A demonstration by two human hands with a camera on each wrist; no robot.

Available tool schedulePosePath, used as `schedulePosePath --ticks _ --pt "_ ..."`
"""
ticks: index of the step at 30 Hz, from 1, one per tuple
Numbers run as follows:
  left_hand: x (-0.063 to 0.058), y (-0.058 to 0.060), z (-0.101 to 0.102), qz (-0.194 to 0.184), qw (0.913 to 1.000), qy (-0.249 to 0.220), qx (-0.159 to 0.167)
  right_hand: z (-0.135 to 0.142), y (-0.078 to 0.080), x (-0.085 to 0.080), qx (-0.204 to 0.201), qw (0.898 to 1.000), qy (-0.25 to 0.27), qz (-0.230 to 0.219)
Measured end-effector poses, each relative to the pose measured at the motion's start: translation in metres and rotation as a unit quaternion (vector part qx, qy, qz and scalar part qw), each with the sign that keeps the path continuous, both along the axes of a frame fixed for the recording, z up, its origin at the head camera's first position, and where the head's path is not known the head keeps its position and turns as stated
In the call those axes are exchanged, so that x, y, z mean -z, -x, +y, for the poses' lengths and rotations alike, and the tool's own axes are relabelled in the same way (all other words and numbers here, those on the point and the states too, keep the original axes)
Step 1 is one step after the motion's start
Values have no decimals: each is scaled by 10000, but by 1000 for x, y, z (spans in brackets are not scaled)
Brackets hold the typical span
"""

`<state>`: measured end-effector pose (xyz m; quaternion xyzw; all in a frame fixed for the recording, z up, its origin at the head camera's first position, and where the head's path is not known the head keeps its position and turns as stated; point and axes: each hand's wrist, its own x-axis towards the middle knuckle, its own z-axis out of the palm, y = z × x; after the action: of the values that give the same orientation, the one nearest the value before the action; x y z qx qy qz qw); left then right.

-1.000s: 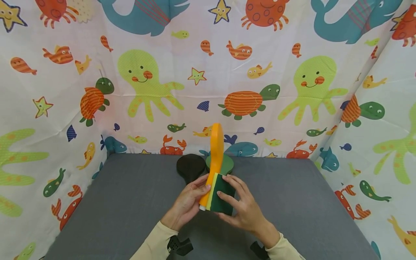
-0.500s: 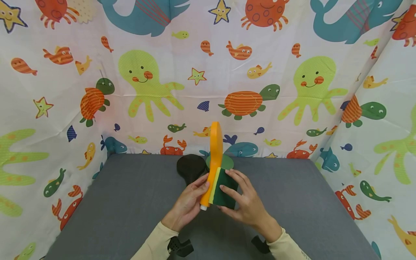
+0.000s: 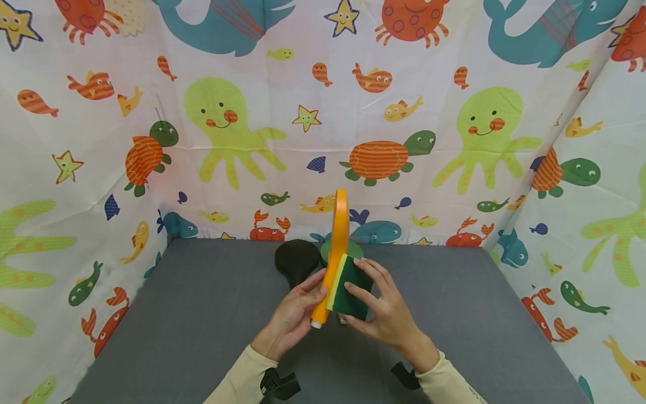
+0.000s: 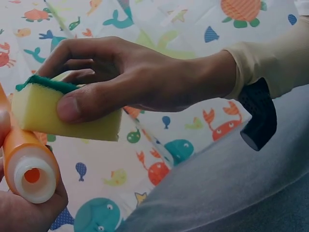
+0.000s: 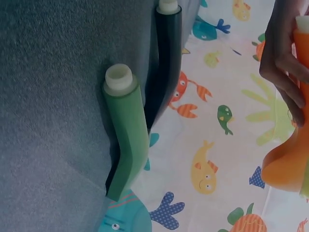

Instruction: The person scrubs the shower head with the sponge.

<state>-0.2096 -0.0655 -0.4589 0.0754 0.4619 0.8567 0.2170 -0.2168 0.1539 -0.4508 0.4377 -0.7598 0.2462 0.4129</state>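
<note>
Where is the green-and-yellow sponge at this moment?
In the head view, the sponge is just right of centre, gripped by the right hand, its yellow side facing the orange tool held in the left hand.

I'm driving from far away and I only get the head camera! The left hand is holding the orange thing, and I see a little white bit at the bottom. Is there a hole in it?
Observer: Yes! The left wrist view shows a round hole in the white end of the orange thing.

Operator: Cool! And the left hand is in front of the handle of the black thing. What's at the bottom of that handle?

Observer: A white tip. It shows in the right wrist view, partly cut off by the top edge of the picture.
</note>
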Motion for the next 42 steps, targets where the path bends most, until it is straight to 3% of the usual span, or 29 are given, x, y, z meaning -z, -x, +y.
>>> schedulePosePath --ticks 17,25,34,42 --pt "-2 4 0 -113 9998 -76 -167 -11 -14 11 -38 9999 -112 24" --pt "-2 4 1 -195 9996 -217 4 -13 -20 13 -33 9998 -177 -77" --pt "1 5 0 -322 9984 -449 91 -13 -20 12 -24 9996 -278 -30" --pt "2 3 -1 -285 9993 -211 105 -9 -16 8 38 9993 -353 101"
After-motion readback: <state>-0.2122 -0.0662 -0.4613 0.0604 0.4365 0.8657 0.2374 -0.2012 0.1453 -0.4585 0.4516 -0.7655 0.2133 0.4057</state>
